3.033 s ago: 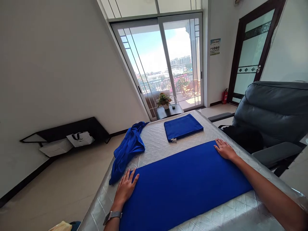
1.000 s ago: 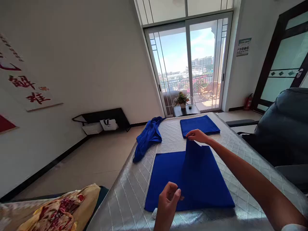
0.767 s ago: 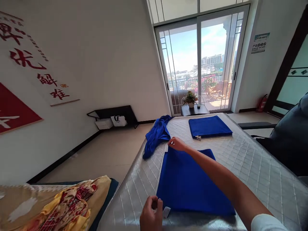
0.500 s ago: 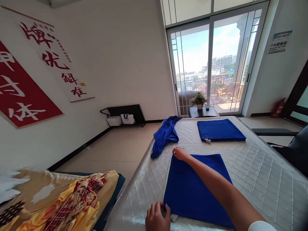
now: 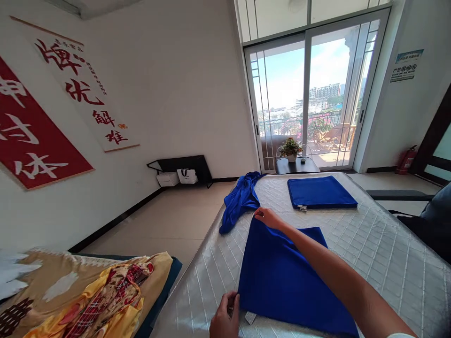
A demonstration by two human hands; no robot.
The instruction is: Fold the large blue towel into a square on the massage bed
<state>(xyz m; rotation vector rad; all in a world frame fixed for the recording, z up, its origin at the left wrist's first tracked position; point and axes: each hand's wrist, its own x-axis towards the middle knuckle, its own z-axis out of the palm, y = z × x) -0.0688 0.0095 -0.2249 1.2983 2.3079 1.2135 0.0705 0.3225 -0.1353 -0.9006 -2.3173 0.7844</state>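
A flat blue cloth point(image 5: 282, 277), perhaps a cushion cover, lies on the quilted mattress point(image 5: 380, 244) with a white label at its near edge. My right hand point(image 5: 267, 219) pinches its far left corner and lifts it a little, so the top edge slopes. At the near left corner, my left hand point(image 5: 226, 315) grips the cloth between thumb and fingers. Part of the cloth is hidden under my right forearm. Beyond it a crumpled blue cloth point(image 5: 241, 199) lies to the left, and a neat stack of folded blue cloths point(image 5: 321, 191) to the right.
At lower left stands another surface covered by a patterned yellow and tan cloth point(image 5: 112, 300). Past the mattress are a small table with a potted plant point(image 5: 291, 148) and a sliding glass door point(image 5: 310, 103). A black rack point(image 5: 185, 169) with a white bag leans by the wall.
My right hand has raised the far left corner of the blue cloth, which lay flat before. My left hand has shifted slightly left and stays at the near corner.
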